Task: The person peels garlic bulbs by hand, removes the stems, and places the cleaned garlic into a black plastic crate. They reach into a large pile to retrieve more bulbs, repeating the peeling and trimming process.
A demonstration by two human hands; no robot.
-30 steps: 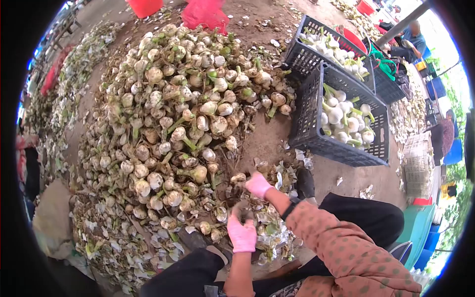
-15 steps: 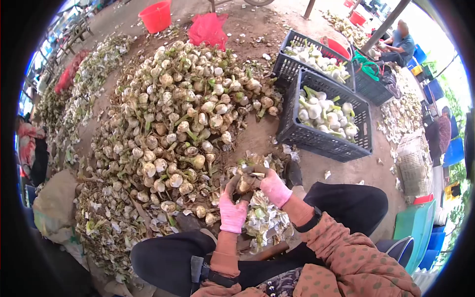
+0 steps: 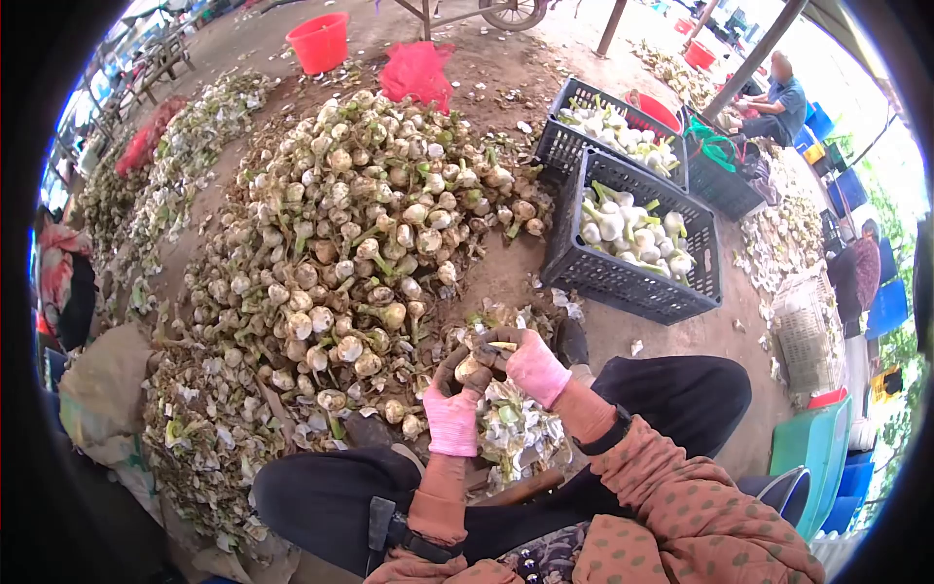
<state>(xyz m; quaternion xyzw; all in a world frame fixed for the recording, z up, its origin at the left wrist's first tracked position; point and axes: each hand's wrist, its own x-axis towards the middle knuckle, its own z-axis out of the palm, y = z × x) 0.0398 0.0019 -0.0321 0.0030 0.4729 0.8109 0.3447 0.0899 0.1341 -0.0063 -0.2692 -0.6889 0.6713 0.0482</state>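
Between my hands, low in the middle of the head view, is a garlic bulb (image 3: 471,374). My left hand (image 3: 451,401), in a pink glove with dark soiled fingers, is closed around the bulb's near side. The fingers of my right hand (image 3: 532,368), gloved alike, are bent over the bulb's top, where a pale strip of stalk or skin (image 3: 502,346) shows. Whether a small blade is among those fingers I cannot make out. Right below the hands lies a heap of white and green garlic peelings (image 3: 520,433). A big pile of unpeeled garlic (image 3: 331,243) spreads ahead and left.
Ahead on the right stand a black crate (image 3: 632,287) holding cleaned white garlic and another crate (image 3: 608,114) behind it. A red bucket (image 3: 319,44) and a red net bag (image 3: 418,76) lie beyond the pile. Another person (image 3: 778,102) sits at upper right.
The bulb has been turned and shows a paler side. My hands stay close together around it. The view has tilted up a little, so the surroundings sit slightly lower.
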